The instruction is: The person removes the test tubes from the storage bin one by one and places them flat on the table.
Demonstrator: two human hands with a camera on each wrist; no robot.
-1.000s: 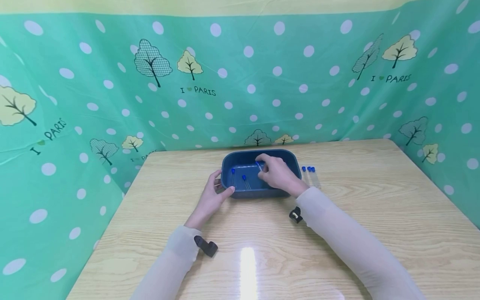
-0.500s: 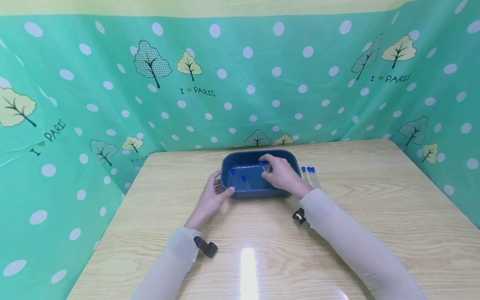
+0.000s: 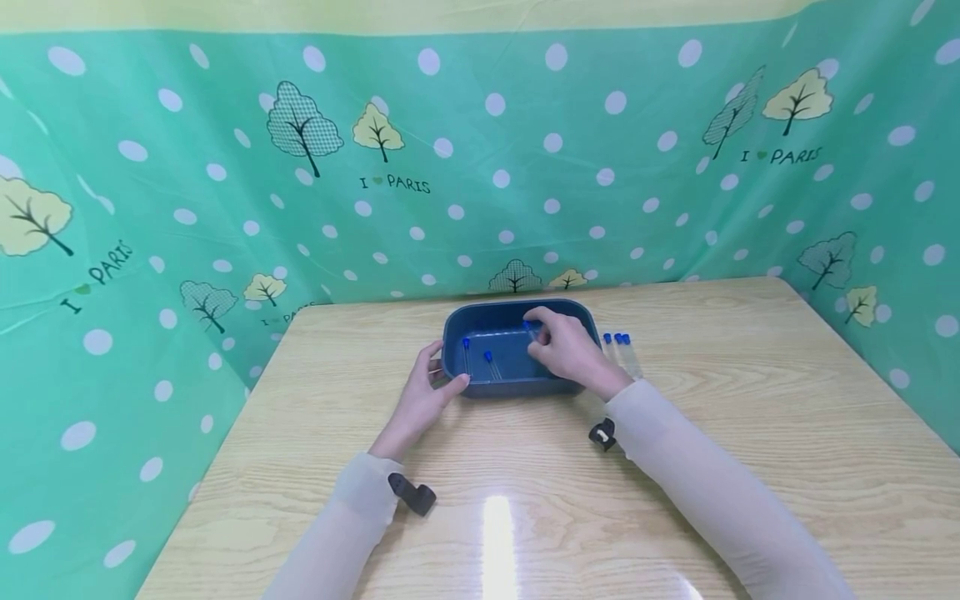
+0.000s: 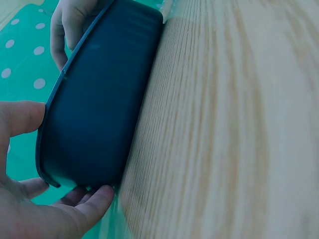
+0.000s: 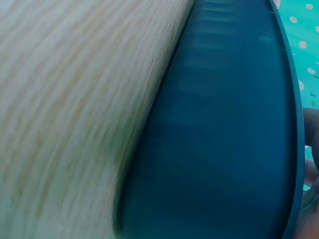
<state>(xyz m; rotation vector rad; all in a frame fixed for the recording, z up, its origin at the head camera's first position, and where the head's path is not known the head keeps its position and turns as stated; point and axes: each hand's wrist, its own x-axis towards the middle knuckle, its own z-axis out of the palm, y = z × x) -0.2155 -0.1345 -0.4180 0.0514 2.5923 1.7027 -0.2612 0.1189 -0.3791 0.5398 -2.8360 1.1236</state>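
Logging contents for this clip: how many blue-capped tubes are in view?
5. Two lie in the blue tray: and. The right hand holds one over the tray. Two lie on the table right of it. The hand may hide more.

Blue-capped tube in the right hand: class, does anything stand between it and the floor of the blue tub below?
Nothing visible does. The right hand holds the tube over bare tub floor; the two tubes inside lie further left.

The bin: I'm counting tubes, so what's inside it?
Two blue-capped tubes lie in the bin; the right hand holds a third over it. The hand hides the bin's right part.
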